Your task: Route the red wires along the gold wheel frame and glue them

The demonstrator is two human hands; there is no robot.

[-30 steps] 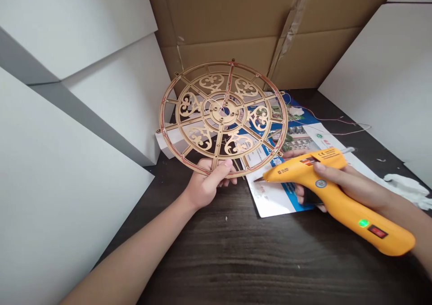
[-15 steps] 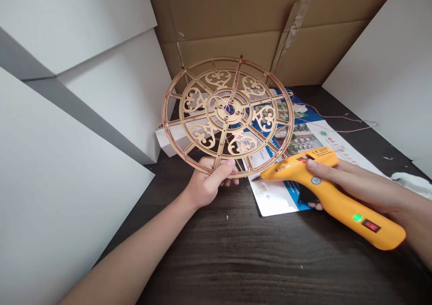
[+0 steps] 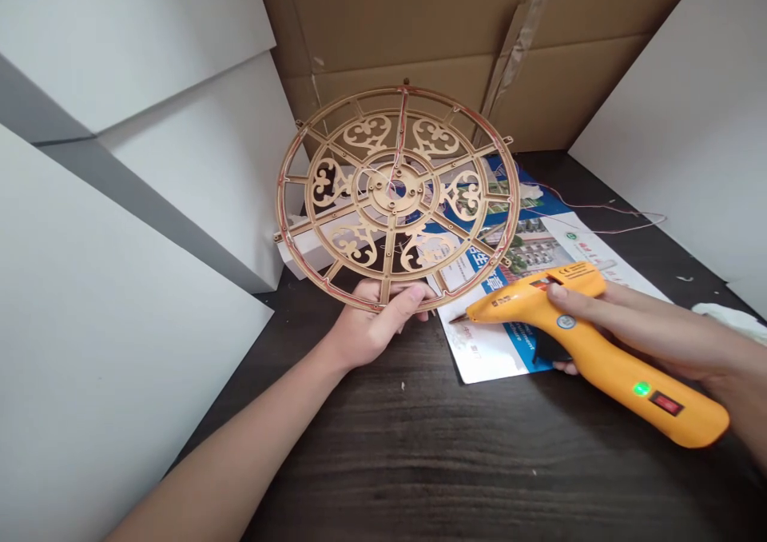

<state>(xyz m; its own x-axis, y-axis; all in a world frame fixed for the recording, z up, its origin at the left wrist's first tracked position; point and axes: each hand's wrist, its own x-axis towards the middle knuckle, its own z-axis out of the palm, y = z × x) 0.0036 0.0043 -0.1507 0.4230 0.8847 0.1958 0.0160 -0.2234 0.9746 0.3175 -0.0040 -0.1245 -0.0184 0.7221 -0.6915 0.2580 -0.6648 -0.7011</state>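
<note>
My left hand (image 3: 380,322) grips the near rim of a round gold openwork frame (image 3: 389,269), thumb on top and fingers underneath. The frame is held tilted above the table, with scroll ornaments between its spokes. Thin red and white wires run along its outer rim, up one far spoke and into the hub. In my right hand (image 3: 605,318) is a yellow hot glue gun (image 3: 599,358), its green light lit beside a red switch. The gun's nozzle points left, just to the right of the frame's near rim and apart from it, above a printed brochure (image 3: 491,358).
The dark wood table (image 3: 383,454) lies below. White boxes (image 3: 197,158) stand at the left, a white panel (image 3: 677,126) at the right, and cardboard (image 3: 395,22) behind. A loose wire (image 3: 623,230) trails past the brochure. Crumpled white tissue (image 3: 731,322) lies far right.
The gold frame has turned slightly in my left hand and its top has moved up and left. The glue gun has shifted a little right, leaving a wider gap to the rim.
</note>
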